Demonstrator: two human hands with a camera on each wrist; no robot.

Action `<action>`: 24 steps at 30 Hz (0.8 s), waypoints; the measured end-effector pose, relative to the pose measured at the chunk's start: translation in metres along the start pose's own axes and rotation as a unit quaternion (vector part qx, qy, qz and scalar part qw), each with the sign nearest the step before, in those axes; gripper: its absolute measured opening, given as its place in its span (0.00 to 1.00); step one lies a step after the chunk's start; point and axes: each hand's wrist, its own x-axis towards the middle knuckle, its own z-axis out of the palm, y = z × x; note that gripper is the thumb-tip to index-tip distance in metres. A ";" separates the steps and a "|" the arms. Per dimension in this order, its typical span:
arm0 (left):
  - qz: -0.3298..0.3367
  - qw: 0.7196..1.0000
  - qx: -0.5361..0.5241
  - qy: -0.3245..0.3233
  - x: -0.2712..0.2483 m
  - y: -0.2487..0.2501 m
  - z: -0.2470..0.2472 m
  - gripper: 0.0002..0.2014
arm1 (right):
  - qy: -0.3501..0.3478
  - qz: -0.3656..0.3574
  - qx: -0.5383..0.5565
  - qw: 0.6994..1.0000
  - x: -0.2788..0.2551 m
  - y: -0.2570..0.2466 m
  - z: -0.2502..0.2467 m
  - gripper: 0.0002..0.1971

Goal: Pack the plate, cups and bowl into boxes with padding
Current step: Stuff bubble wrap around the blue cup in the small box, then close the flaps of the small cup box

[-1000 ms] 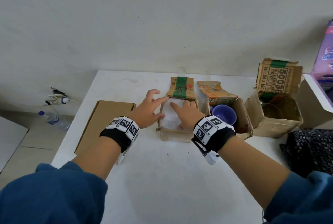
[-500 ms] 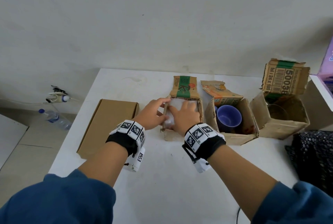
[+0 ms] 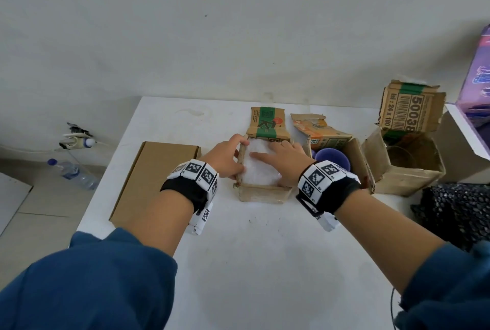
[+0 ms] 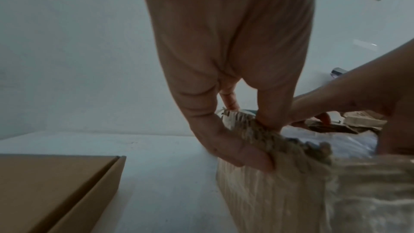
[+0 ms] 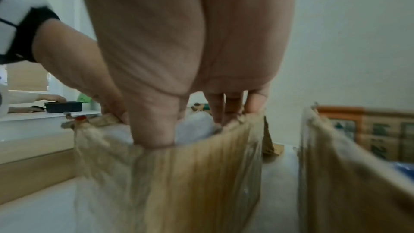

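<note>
Head view, left hand (image 3: 225, 158): pinching the torn left wall of the small open box (image 3: 262, 191), thumb outside, fingers over the rim
Right hand (image 3: 282, 162): fingers spread flat, pressing on the white padding (image 3: 261, 168) stuffed in that box
Right of the hands: second box (image 3: 355, 160) holding a purple cup (image 3: 331, 160), then a third box (image 3: 405, 178) with a clear glass (image 3: 400, 158) inside
Left of the hands: closed flat carton (image 3: 156, 176) on the white table (image 3: 265, 250)
</note>
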 end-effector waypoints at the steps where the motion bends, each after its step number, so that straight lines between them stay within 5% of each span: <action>1: 0.001 1.000 0.017 0.000 0.000 0.002 0.000 0.29 | 0.007 0.002 0.002 1.000 -0.001 0.001 0.002 0.40; 7: 0.008 0.997 0.075 -0.005 0.001 0.006 -0.001 0.30 | -0.061 -0.006 0.176 0.983 -0.003 0.027 -0.024 0.46; 12: 0.015 0.985 0.171 -0.018 0.006 0.011 -0.002 0.30 | -0.016 0.021 0.005 1.000 0.004 0.010 -0.012 0.42; 18: -0.028 0.973 0.226 -0.045 0.013 0.018 -0.004 0.31 | 0.000 0.019 0.057 0.998 -0.007 0.013 -0.002 0.37; 20: 0.000 0.969 0.247 -0.003 0.015 0.015 -0.010 0.28 | 0.029 0.027 0.165 0.985 -0.014 0.017 0.003 0.34; 24: -0.033 0.990 0.007 0.140 0.033 0.018 -0.019 0.21 | 0.177 0.159 0.299 0.924 -0.020 0.011 0.015 0.28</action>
